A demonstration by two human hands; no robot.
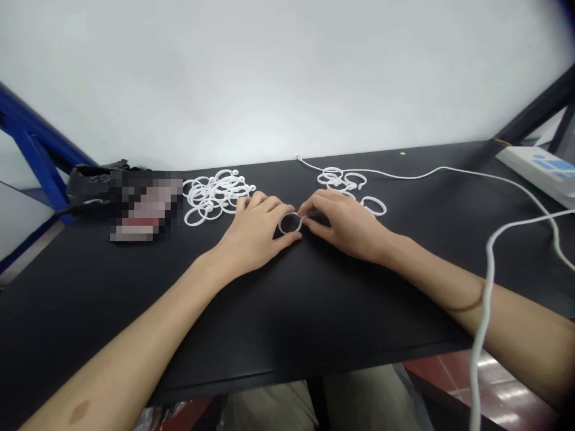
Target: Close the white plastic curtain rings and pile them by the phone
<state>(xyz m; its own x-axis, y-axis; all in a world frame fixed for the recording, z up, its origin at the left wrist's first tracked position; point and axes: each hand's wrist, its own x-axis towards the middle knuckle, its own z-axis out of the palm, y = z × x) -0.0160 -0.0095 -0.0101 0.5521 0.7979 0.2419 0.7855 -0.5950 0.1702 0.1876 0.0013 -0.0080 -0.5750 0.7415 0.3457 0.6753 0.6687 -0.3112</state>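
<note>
Left hand point(258, 230): my thumb and forefinger are clamped on opposite sides of the white ring, curving round its left side; my other fingers spread toward the loose pile.
Right hand point(350, 224): my thumb and forefinger are pinched together on the ring's right end.
White ring point(290, 234): between my two hands, at the middle of the black bench point(314, 311).
Loose pile point(208, 205): many white rings, overlapping, just beyond my left hand.
Smaller group point(332, 181): a few more rings beyond my right hand, partly hidden by it.
Far left: a crumpled black bag point(87, 184) beside a blurred-out item point(144, 209).
Far right: a white box point(541, 170) with blue markings.
White cable point(489, 281): crosses in front of my right forearm.
</note>
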